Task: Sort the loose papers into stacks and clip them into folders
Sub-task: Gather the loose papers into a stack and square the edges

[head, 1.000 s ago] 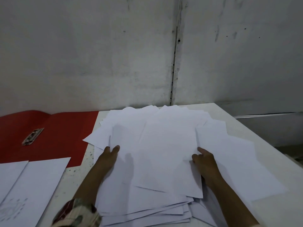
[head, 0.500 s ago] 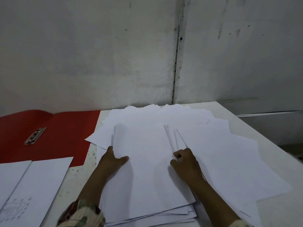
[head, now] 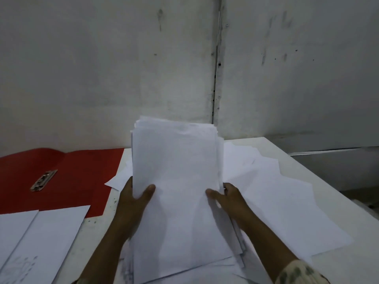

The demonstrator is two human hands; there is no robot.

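Note:
A thick stack of white papers [head: 176, 171] is gathered and tilted up off the table in front of me. My left hand [head: 133, 199] grips its left edge, thumb on the front sheet. My right hand [head: 227, 197] grips its right edge the same way. More loose white sheets [head: 276, 197] lie spread flat on the white table to the right of the stack. An open red folder [head: 82, 173] lies at the left, with a metal clip [head: 43, 180] on it.
Two white sheets [head: 41, 242], one with a faint drawing, lie at the lower left, overlapping the folder's near edge. The white table [head: 287, 152] ends at the right. A grey wall stands close behind it.
The spread sheets were pushed together from both sides into one stack, and both hands have raised it from lying flat to tilted upright.

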